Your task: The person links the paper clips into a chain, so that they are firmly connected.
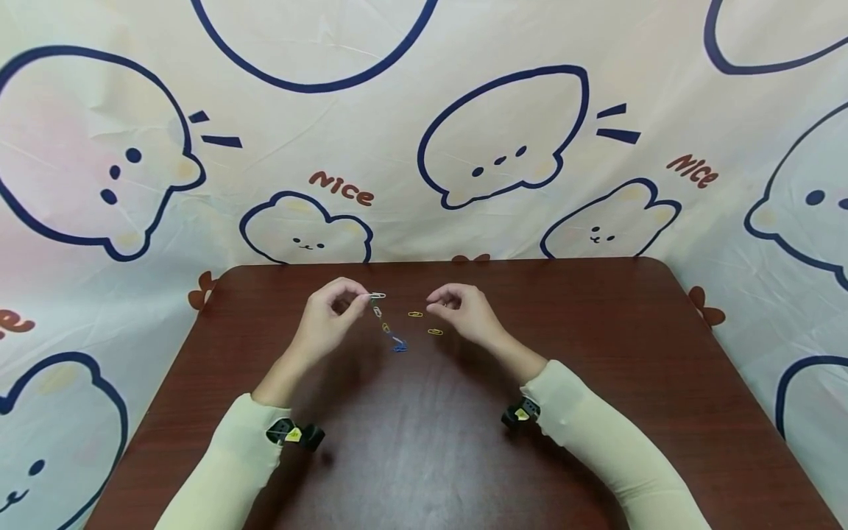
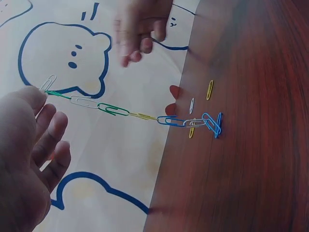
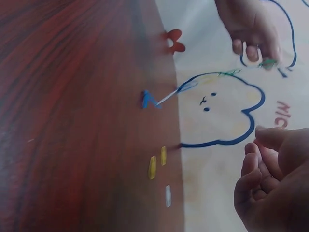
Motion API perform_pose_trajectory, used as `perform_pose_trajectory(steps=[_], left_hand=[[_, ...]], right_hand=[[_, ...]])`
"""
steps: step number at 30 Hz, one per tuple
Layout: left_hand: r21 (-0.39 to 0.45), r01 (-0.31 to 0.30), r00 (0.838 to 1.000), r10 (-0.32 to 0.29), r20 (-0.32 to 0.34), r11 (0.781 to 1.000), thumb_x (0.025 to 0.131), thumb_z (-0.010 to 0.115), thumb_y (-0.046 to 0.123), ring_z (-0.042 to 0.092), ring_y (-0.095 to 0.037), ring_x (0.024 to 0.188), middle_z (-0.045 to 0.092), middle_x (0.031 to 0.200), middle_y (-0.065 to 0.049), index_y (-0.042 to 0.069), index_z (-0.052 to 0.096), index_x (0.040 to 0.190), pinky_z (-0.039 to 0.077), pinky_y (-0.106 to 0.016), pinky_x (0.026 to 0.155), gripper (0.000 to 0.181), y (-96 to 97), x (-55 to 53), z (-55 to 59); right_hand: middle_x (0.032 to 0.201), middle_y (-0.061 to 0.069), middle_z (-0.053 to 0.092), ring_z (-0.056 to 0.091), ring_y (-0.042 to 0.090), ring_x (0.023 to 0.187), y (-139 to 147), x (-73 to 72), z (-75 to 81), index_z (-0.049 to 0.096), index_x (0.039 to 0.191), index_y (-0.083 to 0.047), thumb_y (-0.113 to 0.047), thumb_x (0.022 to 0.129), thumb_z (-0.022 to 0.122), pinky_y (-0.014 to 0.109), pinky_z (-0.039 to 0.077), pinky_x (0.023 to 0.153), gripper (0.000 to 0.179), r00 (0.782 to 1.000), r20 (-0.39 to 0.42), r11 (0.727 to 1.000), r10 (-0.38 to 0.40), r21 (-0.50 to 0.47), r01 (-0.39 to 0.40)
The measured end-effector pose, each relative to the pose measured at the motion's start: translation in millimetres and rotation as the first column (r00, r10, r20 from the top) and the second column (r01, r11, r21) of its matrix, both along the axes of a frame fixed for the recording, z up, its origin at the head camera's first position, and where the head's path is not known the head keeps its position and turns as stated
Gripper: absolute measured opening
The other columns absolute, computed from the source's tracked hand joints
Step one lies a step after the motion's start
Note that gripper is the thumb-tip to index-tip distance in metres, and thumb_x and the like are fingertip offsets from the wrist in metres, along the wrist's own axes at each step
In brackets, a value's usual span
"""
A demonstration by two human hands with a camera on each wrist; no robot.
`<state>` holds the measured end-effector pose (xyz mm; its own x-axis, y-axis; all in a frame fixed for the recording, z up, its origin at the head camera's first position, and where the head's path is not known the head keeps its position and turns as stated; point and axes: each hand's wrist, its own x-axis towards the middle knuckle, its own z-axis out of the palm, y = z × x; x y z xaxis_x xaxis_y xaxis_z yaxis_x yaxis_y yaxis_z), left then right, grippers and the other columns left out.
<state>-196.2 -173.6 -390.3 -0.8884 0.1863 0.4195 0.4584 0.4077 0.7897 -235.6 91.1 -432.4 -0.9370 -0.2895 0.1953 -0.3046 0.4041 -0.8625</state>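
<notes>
My left hand point(image 1: 326, 311) pinches the top end of a chain of coloured paper clips point(image 2: 113, 109) between thumb and forefinger. A white paper clip point(image 1: 378, 295) sticks out at its fingertips. Green, white, yellow and blue clips hang below it, slanting down to blue paper clips point(image 2: 213, 125) at the low end, by the tabletop. Across from it, my right hand point(image 1: 469, 313) hovers over the table with loosely bent fingers, and nothing shows between them. Beneath and beside the right hand lie two yellow paper clips point(image 1: 434, 332) and a white paper clip point(image 3: 168, 195).
The brown wooden table point(image 1: 411, 456) spreads out under both arms. Its far edge meets a pale cloth backdrop point(image 1: 397, 147) printed with cartoon outlines. Each wrist wears a small black camera point(image 1: 296, 433) over a cream sleeve.
</notes>
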Motion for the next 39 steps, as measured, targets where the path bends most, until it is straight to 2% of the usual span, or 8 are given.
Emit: perform_pose_trajectory(steps=[5, 8, 14, 20, 24, 30, 39], left_hand=[[0.004, 0.002, 1.0, -0.002, -0.023, 1.0, 0.095, 0.067, -0.004, 0.057, -0.012, 0.07, 0.067, 0.088, -0.018, -0.008, 0.067, 0.099, 0.049, -0.023, 0.064, 0.006, -0.9, 12.5, 17.8], [0.004, -0.009, 1.0, 0.009, -0.024, 1.0, 0.096, 0.066, -0.003, 0.057, -0.012, 0.07, 0.066, 0.087, -0.017, -0.008, 0.067, 0.098, 0.049, -0.023, 0.063, 0.005, -2.8, 14.1, 19.6], [0.007, -0.008, 1.0, 0.009, -0.02, 1.0, 0.097, 0.066, -0.003, 0.056, -0.012, 0.069, 0.065, 0.085, -0.018, -0.007, 0.067, 0.098, 0.048, -0.023, 0.061, 0.005, -4.8, 13.9, 17.3], [0.011, -0.005, 1.0, 0.005, -0.007, 1.0, 0.096, 0.066, -0.003, 0.057, -0.021, 0.069, 0.066, 0.085, -0.021, -0.008, 0.067, 0.098, 0.048, -0.025, 0.06, 0.005, -4.7, 12.7, 13.8], [0.017, 0.0, 1.0, 0.0, -0.006, 1.0, 0.096, 0.066, -0.004, 0.058, -0.021, 0.069, 0.066, 0.085, -0.019, -0.008, 0.067, 0.098, 0.048, -0.026, 0.061, 0.005, -3.9, 12.0, 12.6], [0.025, 0.014, 1.0, -0.014, -0.002, 1.0, 0.097, 0.066, -0.002, 0.058, -0.011, 0.069, 0.066, 0.087, -0.022, -0.008, 0.067, 0.098, 0.048, -0.026, 0.061, 0.006, -3.5, 11.8, 12.0], [0.026, 0.011, 1.0, -0.011, 0.004, 1.0, 0.097, 0.066, -0.002, 0.058, -0.02, 0.07, 0.066, 0.084, -0.02, -0.008, 0.067, 0.098, 0.046, -0.018, 0.061, 0.006, -1.7, 12.2, 11.8]], right_hand=[[0.085, 0.002, 0.072, 0.06, 0.015, 0.073, 6.8, -2.0, -15.3, 0.076, 0.102, -0.003, -0.011, 0.091, 0.077, 0.025, 0.048, 0.066, 0.014, 0.999, 0.033, 0.999, -0.015, 0.032, 0.014], [0.087, 0.003, 0.073, 0.061, 0.014, 0.071, 8.9, -3.5, -23.7, 0.076, 0.104, -0.001, -0.009, 0.09, 0.078, 0.026, 0.049, 0.064, 0.017, 0.997, 0.068, 0.998, -0.027, 0.057, 0.024], [0.082, 0.003, 0.073, 0.062, 0.013, 0.067, 10.2, -7.4, -40.5, 0.076, 0.098, -0.003, -0.01, 0.088, 0.08, 0.025, 0.049, 0.062, 0.012, 0.989, 0.129, 0.992, -0.066, 0.118, 0.051], [0.077, -0.001, 0.071, 0.062, 0.01, 0.069, 8.9, -9.5, -50.6, 0.077, 0.092, -0.008, -0.014, 0.085, 0.084, 0.026, 0.048, 0.066, 0.012, 0.984, 0.142, 0.977, -0.111, 0.199, 0.081], [0.073, -0.004, 0.068, 0.06, 0.01, 0.067, 6.4, -10.7, -53.6, 0.077, 0.088, -0.01, -0.017, 0.083, 0.085, 0.027, 0.048, 0.065, 0.011, 0.979, 0.143, 0.96, -0.146, 0.261, 0.105], [0.072, -0.007, 0.067, 0.06, 0.009, 0.066, -0.9, -10.2, -54.1, 0.077, 0.086, -0.015, -0.02, 0.082, 0.085, 0.029, 0.048, 0.065, 0.01, 0.973, 0.128, 0.919, -0.194, 0.371, 0.135], [0.072, -0.009, 0.066, 0.06, 0.009, 0.067, -8.6, -8.7, -53.5, 0.076, 0.082, -0.02, -0.026, 0.086, 0.083, 0.031, 0.047, 0.061, 0.01, 0.969, 0.09, 0.881, -0.232, 0.442, 0.17]])
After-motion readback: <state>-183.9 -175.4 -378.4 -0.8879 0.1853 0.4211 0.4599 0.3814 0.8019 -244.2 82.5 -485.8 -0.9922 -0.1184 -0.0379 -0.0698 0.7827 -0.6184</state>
